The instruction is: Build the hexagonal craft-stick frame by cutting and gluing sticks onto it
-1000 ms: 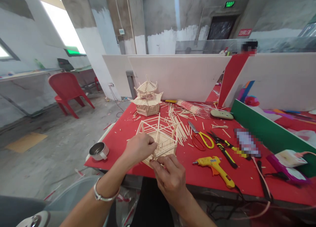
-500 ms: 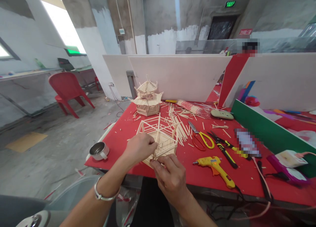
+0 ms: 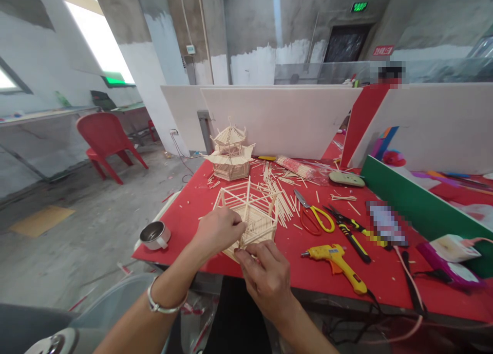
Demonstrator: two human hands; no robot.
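Note:
A hexagonal frame of thin wooden sticks [image 3: 252, 212] stands near the front edge of the red table [image 3: 308, 272]. My left hand [image 3: 217, 230] grips the frame's near left side with curled fingers. My right hand [image 3: 265, 274] pinches the frame's front edge from below; its fingertips press together on the sticks. Behind the frame stands a finished stick pagoda [image 3: 230, 153]. Loose sticks [image 3: 283, 200] lie scattered to the right of the frame.
Yellow-handled scissors [image 3: 314, 215], black-and-yellow pliers [image 3: 348, 230] and a yellow glue gun [image 3: 337, 261] lie right of the frame. A metal cup [image 3: 154, 235] sits at the table's left corner. White partition boards [image 3: 277, 117] stand behind; a red chair [image 3: 106, 141] is on the floor at left.

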